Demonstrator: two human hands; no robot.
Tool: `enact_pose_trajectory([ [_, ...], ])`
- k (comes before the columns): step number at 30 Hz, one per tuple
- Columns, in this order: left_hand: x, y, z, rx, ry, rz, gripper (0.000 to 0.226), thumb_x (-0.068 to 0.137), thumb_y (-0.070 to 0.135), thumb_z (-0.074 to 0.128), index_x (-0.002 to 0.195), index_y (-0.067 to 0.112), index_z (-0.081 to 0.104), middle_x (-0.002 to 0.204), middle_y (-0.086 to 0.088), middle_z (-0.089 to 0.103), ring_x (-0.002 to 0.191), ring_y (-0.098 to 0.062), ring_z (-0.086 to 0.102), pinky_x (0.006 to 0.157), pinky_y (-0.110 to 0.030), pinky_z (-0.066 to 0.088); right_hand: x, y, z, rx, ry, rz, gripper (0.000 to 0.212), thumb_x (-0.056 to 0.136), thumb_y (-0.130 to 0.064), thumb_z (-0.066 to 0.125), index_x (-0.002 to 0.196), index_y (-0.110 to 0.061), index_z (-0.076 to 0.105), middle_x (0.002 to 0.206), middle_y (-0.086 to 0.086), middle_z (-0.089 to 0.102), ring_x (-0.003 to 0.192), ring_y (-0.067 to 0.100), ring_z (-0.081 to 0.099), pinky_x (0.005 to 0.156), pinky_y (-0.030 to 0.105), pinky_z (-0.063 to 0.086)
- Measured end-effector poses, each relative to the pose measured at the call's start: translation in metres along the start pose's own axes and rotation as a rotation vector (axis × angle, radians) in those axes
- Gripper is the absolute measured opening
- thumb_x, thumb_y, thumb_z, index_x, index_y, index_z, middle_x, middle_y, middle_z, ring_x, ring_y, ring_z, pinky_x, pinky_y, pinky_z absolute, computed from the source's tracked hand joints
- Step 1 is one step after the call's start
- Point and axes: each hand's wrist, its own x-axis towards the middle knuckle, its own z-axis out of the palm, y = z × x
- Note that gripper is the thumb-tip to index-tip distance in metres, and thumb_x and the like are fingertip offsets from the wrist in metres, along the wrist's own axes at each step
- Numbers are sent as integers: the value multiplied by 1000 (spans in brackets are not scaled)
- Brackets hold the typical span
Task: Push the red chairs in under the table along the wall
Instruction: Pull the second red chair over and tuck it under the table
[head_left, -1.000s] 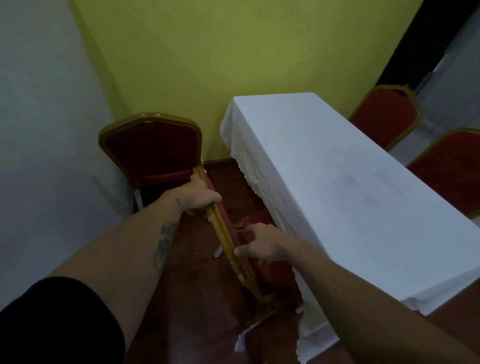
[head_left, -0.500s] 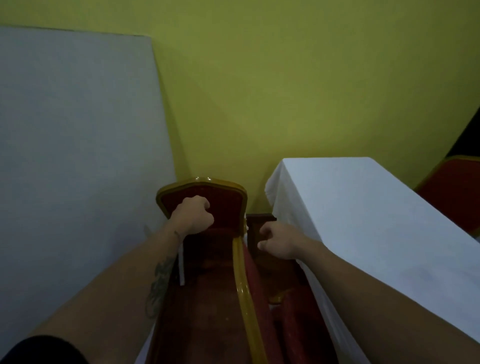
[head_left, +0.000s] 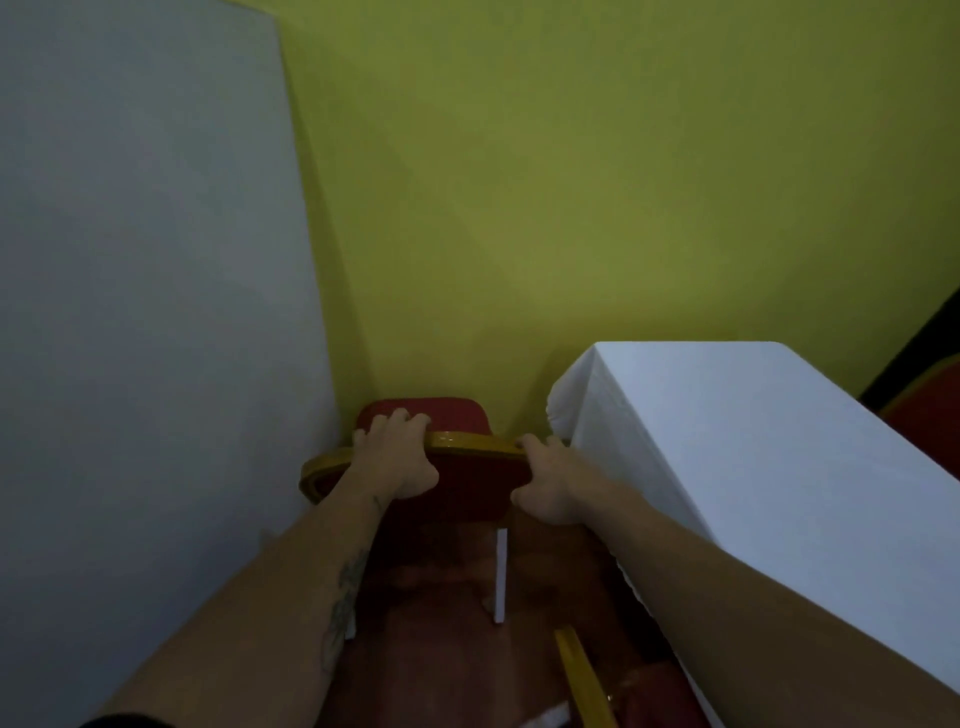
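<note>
Landmark: the counter, long and boxy under a smooth white cloth that hangs off its near corner in a rounded fold.
Chair in hand: a red chair stands just left of the counter's far corner, close to the green wall; its back is dull red padding edged by a glossy, curved gold frame, and one straight white leg shows below.
Left hand: clenched over the top rail of that chair, fingers curled over the far side, thumb on the near face.
Right hand: clasping the rail's end nearest the counter, fingers wrapped over the gold edge.
Second chair: only a slanted gold rail and a patch of red show, low beside the counter's long left side.
Third chair: a red sliver beyond the counter's right side.
Floor: dark reddish wood, faintly shiny.
Room: a narrow strip left of the counter, closed by a flat pale grey wall; the held chair nearly fills it, its right end touching or almost touching the cloth.
</note>
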Motion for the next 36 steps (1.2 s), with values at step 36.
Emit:
enact_pose_trajectory([
  [36, -38, -76, 46, -1120, 263, -489, 82, 77, 18, 57, 154, 14, 30, 150, -19, 46, 132, -40, 48, 110, -54, 42, -41, -56, 80, -314, -68, -98, 48, 92, -40, 59, 131, -12, 51, 127, 13, 59, 115, 35, 60, 89, 44, 47],
])
